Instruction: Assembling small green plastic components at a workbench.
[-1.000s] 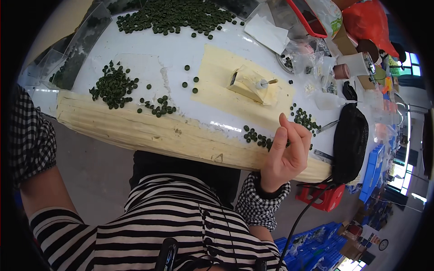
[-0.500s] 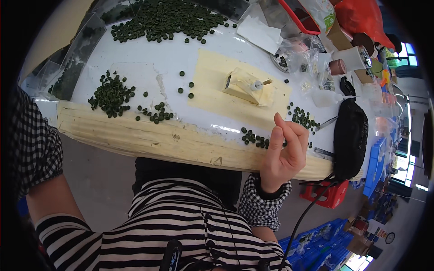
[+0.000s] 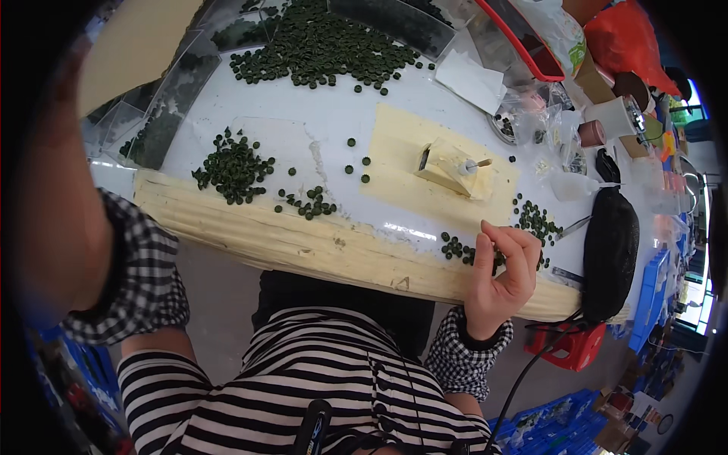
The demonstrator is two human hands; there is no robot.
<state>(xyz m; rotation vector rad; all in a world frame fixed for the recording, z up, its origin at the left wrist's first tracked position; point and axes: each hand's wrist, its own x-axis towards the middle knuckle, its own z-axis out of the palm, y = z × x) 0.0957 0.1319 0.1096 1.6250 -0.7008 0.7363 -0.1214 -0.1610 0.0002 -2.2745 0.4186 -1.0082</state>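
My right hand (image 3: 500, 284) hovers over the front right of the white worktop, fingers curled and the thumb tip close to the index fingertip. Whatever may be in that pinch is too small or hidden to name. Beneath and beside it lie small dark-green, notched round pieces (image 3: 537, 224). Ahead of it, a pale block with a small stick (image 3: 461, 168) stands on a cream sheet (image 3: 390, 144). My left hand (image 3: 70, 83) is raised at the far left by a tan cardboard panel (image 3: 136, 57); its fingers are dark, blurred and partly cut off.
A large heap of green pieces (image 3: 318, 45) lies at the back, with a smaller pile (image 3: 233, 171) at the front left. Clear trays (image 3: 178, 98) border the left. A black cloth-like bundle (image 3: 611, 250), tweezers (image 3: 574, 227) and a red-rimmed bin (image 3: 531, 53) are on the right.
The whole view has shifted, so the worktop sits farther right and slightly lower. My left forearm has come up high at the left. My right hand keeps nearly the same pose over the worktop.
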